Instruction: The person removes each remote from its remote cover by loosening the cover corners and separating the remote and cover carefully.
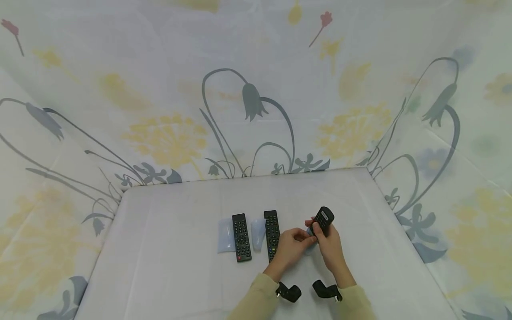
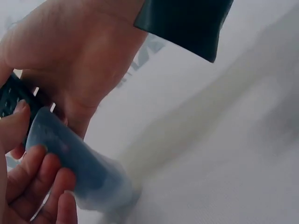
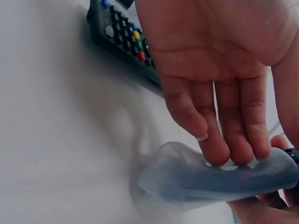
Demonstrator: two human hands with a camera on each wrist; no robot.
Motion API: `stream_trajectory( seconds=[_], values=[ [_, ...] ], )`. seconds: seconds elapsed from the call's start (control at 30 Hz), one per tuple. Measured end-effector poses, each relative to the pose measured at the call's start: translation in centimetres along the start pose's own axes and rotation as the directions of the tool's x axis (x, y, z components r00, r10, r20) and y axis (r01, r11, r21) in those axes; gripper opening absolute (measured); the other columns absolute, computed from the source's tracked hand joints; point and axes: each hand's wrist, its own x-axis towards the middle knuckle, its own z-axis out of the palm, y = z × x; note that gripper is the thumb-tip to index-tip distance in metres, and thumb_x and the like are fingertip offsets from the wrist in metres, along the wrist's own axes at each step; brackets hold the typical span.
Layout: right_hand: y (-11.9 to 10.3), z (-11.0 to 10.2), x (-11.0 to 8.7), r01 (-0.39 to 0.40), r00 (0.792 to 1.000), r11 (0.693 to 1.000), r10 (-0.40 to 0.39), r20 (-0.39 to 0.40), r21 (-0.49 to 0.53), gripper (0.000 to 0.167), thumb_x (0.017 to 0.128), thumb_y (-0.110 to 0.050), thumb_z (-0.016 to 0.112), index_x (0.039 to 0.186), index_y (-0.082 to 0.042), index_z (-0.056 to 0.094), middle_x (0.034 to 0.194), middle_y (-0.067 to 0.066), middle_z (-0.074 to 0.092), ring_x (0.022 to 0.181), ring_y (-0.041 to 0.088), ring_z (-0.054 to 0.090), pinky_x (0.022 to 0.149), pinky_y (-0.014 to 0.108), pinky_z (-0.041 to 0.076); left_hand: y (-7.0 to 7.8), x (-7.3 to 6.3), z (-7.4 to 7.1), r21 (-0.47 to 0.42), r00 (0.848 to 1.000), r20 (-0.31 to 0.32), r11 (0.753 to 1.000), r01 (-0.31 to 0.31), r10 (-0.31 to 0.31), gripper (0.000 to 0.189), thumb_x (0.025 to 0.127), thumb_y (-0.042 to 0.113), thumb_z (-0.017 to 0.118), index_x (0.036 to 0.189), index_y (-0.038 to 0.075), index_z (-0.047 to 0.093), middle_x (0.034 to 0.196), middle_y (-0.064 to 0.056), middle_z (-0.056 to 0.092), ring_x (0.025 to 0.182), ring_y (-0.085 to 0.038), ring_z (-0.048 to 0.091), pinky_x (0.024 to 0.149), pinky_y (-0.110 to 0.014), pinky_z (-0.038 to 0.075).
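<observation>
My right hand (image 1: 331, 246) grips a black remote control (image 1: 324, 216), its thumb lying across the button side. A translucent bluish plastic sleeve (image 3: 201, 179) covers the remote's lower part and hangs loose past its end. My left hand (image 1: 293, 245) pinches this sleeve near its upper edge. In the left wrist view, curled fingers (image 2: 39, 179) lie along the sleeve, and some of the remote's buttons show above it. Several left fingertips touch the film in the right wrist view. Most of the sleeve is hidden behind the hands in the head view.
Two more black remotes lie on the white table (image 1: 172, 266): one remote (image 1: 242, 238) at left, another remote (image 1: 272, 233) partly behind my left hand. Beside them lie a flat bluish sleeve (image 1: 226, 235) and a narrower sleeve (image 1: 258, 233). Flower-printed cloth (image 1: 172, 89) surrounds the table.
</observation>
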Motion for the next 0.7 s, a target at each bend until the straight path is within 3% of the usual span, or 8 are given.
stream_trajectory(
  seconds=[0.13, 0.3, 0.47, 0.7],
  values=[
    [-0.1, -0.4, 0.0, 0.016, 0.994, 0.991, -0.029, 0.105, 0.13, 0.049, 0.109, -0.026, 0.041, 0.141, 0.01, 0.038, 0.127, 0.031, 0.055, 0.118, 0.011, 0.057, 0.091, 0.022, 0.049, 0.3, 0.1, -0.1, -0.02, 0.998, -0.026, 0.999, 0.049, -0.05, 0.022, 0.085, 0.03, 0.079, 0.083, 0.01, 0.071, 0.071, 0.01, 0.062, 0.067, -0.002, 0.055, 0.062, -0.022, 0.045],
    [-0.1, -0.7, -0.1, 0.026, 0.983, 0.977, -0.064, 0.173, 0.213, 0.044, 0.109, -0.018, 0.039, 0.146, 0.006, 0.033, 0.128, 0.029, 0.05, 0.12, 0.015, 0.054, 0.091, 0.024, 0.049, 0.4, 0.3, -0.3, -0.047, 0.997, -0.021, 0.996, 0.079, -0.08, 0.02, 0.086, 0.027, 0.078, 0.084, 0.008, 0.072, 0.071, 0.008, 0.063, 0.067, -0.003, 0.054, 0.06, -0.022, 0.043],
    [0.4, -1.7, 0.1, 0.033, 0.953, 0.979, -0.092, 0.288, 0.201, 0.047, 0.106, -0.007, 0.046, 0.15, 0.0, 0.032, 0.132, 0.032, 0.046, 0.126, 0.018, 0.051, 0.096, 0.024, 0.046, 0.4, 0.2, -0.6, -0.048, 0.997, -0.003, 0.996, 0.081, -0.082, 0.018, 0.084, 0.026, 0.079, 0.083, 0.008, 0.073, 0.072, 0.008, 0.065, 0.067, -0.003, 0.055, 0.061, -0.023, 0.043],
    [1.0, -3.8, 0.4, 0.011, 0.901, 0.983, -0.09, 0.425, 0.184, 0.056, 0.095, 0.007, 0.059, 0.147, 0.004, 0.037, 0.137, 0.036, 0.046, 0.128, 0.029, 0.052, 0.095, 0.026, 0.048, 0.2, 0.1, -0.6, -0.044, 0.994, 0.016, 0.993, 0.109, -0.108, 0.014, 0.08, 0.02, 0.08, 0.081, 0.008, 0.075, 0.072, 0.008, 0.066, 0.065, -0.003, 0.053, 0.058, -0.022, 0.042]
  ],
)
